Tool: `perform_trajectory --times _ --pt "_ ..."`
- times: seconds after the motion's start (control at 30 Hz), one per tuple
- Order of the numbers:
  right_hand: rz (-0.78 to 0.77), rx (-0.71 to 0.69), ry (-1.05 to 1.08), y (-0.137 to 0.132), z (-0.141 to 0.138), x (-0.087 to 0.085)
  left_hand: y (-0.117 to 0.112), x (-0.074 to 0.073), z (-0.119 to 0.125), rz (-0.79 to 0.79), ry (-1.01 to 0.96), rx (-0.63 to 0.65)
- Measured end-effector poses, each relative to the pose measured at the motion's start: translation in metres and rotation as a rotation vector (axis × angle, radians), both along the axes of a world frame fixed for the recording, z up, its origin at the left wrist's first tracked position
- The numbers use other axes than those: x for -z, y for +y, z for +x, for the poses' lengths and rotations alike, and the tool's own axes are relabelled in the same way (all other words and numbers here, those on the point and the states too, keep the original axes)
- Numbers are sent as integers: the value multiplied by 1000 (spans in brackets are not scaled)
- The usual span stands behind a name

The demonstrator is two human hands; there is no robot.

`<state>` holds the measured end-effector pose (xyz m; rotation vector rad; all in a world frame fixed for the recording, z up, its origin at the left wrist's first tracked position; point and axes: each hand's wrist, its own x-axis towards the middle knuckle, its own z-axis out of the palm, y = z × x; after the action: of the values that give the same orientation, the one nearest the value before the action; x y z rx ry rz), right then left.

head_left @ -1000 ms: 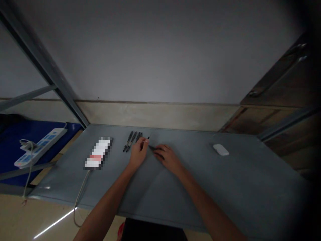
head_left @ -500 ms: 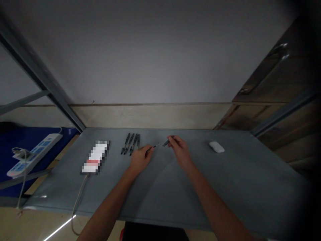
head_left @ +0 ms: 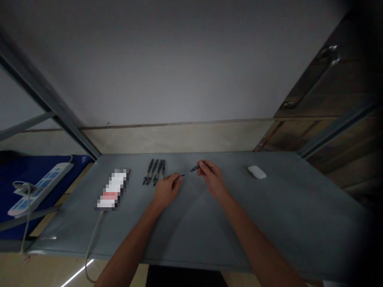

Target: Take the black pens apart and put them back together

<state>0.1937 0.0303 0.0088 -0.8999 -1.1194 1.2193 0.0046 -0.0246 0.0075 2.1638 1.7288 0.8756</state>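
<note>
Black pen parts (head_left: 195, 168) — each hand (head_left: 166, 189) (head_left: 213, 180) pinches one.

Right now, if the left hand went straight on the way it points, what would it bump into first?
Probably the dark pen piece in the right hand. The thin piece in the left hand points at it; whether they touch is hard to tell.

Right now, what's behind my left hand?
Beyond your left hand and to its left, four dark pens lie side by side on the table. The hand hides the near end of the rightmost pen; anything under the hand can't be seen.
</note>
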Motion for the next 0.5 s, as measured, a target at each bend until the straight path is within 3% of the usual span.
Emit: perform_trajectory --times 0.27,0.5 --pt "-7 -42 -34 -2 0 -3 1 2 0 1 27 -2" --pt "-33 -208 -105 -7 -8 1 0 4 3 -45 63 -24"
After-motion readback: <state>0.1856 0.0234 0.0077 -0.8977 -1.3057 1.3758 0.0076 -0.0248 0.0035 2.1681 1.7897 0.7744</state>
